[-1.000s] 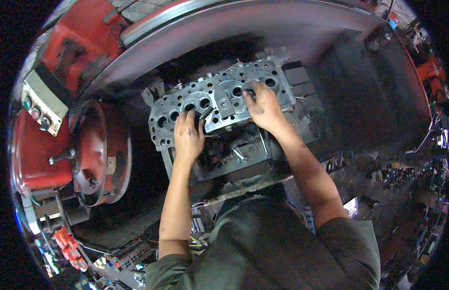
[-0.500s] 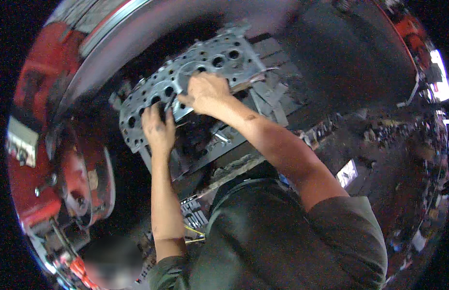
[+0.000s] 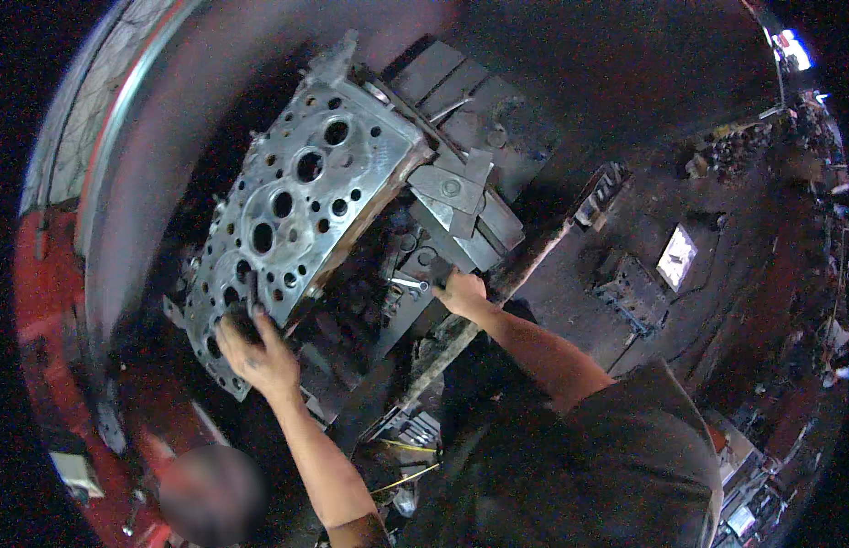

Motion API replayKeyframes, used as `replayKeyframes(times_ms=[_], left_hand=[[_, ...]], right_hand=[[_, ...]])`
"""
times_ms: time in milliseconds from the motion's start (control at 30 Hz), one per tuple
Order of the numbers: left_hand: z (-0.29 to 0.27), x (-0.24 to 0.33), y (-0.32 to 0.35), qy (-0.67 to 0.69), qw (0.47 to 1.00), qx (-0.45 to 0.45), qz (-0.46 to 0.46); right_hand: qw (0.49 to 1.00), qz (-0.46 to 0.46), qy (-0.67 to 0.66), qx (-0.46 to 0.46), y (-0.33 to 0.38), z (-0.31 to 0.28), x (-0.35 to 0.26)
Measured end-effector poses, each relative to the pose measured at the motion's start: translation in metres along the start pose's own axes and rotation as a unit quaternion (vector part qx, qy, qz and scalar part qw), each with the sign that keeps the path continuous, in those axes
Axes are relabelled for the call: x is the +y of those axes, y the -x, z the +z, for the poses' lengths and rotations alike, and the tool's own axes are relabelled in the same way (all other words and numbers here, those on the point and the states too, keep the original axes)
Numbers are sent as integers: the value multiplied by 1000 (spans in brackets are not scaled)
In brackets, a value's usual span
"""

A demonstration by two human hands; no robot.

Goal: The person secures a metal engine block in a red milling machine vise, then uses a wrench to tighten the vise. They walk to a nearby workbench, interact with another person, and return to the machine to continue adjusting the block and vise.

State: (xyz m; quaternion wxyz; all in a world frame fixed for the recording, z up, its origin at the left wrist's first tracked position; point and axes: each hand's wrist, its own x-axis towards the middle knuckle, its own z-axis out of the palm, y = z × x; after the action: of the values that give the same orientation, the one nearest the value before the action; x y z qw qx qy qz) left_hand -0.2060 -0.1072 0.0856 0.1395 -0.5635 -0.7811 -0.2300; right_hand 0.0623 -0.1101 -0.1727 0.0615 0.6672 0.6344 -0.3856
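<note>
A long grey metal cylinder head with several round holes lies on a dark machine table, slanting from lower left to upper right. My left hand rests on its lower left end, fingers curled over the edge around a dark part. My right hand is off the head, down at the table's near edge, closed around a small dark piece beside a silver wrench. What that piece is, I cannot tell.
Flat steel clamp plates lie crossed on the table right of the head. A red machine body curves along the left. Dark blocks and clutter sit on the floor at right. Small tools lie below the table edge.
The view has swung, so the head now sits higher and steeper. My right hand has left the head's top face and dropped to the table's near edge. My left hand stays on the lower end.
</note>
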Motion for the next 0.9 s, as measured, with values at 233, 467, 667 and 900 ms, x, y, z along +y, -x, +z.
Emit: replayKeyframes(times_ms=[233,467,667,900], left_hand=[[3,-7,4,-22,1000,-1,-20],[11,-54,7,-33,999,-3,-31],[-18,-33,-2,56,997,-4,-48],[-31,180,62,244,956,10,160]], right_hand=[[952,-125,23,279,-73,108,58],[992,-39,34,117,-60,76,56],[976,-148,-156,47,82,-16,95],[934,53,-300,186,220,-44,323]])
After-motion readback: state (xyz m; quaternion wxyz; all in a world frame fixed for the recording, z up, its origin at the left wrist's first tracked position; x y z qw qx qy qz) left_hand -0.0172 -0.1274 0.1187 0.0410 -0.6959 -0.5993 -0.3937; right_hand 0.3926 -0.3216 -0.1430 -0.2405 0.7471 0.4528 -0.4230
